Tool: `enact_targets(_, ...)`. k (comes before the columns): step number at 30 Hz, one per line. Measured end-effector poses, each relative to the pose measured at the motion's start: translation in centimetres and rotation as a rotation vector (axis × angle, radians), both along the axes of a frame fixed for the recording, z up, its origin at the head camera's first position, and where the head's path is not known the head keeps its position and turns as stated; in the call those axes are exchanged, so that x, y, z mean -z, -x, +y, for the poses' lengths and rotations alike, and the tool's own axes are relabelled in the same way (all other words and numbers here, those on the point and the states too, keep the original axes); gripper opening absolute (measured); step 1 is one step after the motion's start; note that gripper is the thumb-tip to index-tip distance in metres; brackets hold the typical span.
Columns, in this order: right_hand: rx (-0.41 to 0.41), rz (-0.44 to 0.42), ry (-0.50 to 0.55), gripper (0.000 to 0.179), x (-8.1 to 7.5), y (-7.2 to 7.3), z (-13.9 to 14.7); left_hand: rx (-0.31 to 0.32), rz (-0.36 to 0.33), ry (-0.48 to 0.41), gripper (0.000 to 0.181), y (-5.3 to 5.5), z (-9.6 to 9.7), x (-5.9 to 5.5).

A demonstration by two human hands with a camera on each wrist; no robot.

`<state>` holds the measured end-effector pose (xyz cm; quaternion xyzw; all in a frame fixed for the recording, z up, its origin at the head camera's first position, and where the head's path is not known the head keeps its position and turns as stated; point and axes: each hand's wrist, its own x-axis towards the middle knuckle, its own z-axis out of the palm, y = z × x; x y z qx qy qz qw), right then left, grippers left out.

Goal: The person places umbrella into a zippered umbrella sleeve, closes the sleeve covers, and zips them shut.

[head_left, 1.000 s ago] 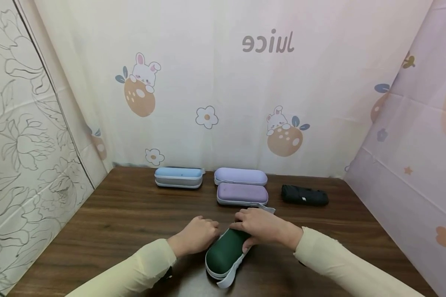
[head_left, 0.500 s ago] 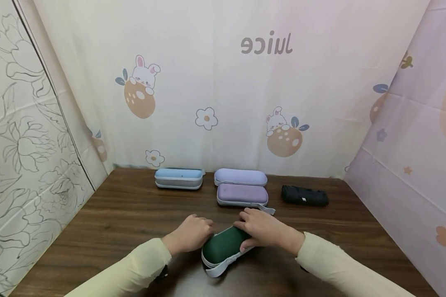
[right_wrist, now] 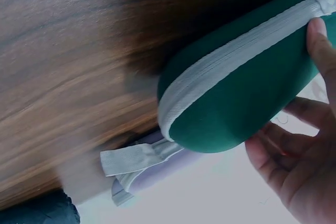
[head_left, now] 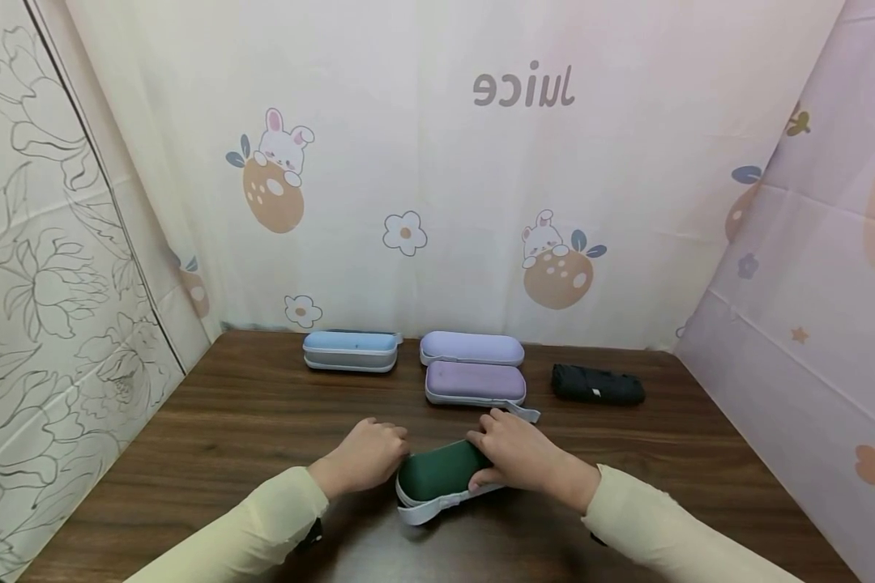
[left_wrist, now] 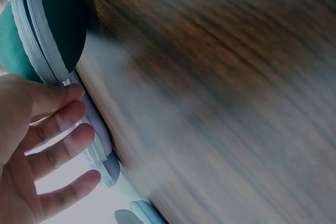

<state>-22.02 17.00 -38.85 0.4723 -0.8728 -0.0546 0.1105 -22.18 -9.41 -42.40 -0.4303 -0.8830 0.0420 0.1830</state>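
A green zippered hard case (head_left: 443, 471) with a pale zipper band and a grey strap (head_left: 421, 512) lies slantwise on the table in front of me. My right hand (head_left: 521, 453) grips its right part, thumb on the near side and fingers over the far side. At the other end is my left hand (head_left: 364, 457). In the left wrist view its thumb and forefinger pinch a small zipper pull (left_wrist: 66, 82) at the zipper band, while the other fingers are spread apart. The zipper band (right_wrist: 231, 59) runs along the case's side in the right wrist view.
Behind the hands, a purple case (head_left: 475, 380) sits before a lavender case (head_left: 474, 346). A blue and grey case (head_left: 351, 350) is at the back left, a black rolled bundle (head_left: 598, 385) at the right. Printed curtains (head_left: 408, 162) enclose the brown wooden table (head_left: 248, 421).
The green case has turned from steeply slanted to nearly crosswise, its strap end swinging away from me. My left hand has moved left and slightly; the right hand keeps its hold.
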Motion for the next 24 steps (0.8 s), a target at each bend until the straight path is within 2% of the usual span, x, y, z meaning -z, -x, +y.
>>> enact_targets(6,0.054,0.015,0.005,0.06,-0.1,-0.6,-0.2,-0.006,0.006,-0.01,0.017,0.2,-0.2,0.1)
enact_targets(14,0.137,0.043,0.015,0.056,-0.3,-1.0,0.0,-0.042,-0.005,0.027,0.018,0.1,-0.7,-0.4)
enact_targets(21,0.18,0.061,0.032,0.059,0.0,-1.2,0.1,-0.035,-0.006,0.014,0.021,0.0,-0.7,-0.3)
enact_targets(24,0.197,0.085,0.057,0.058,0.2,-1.2,0.2,-0.016,-0.028,-0.025,0.022,-0.2,-0.7,-0.3)
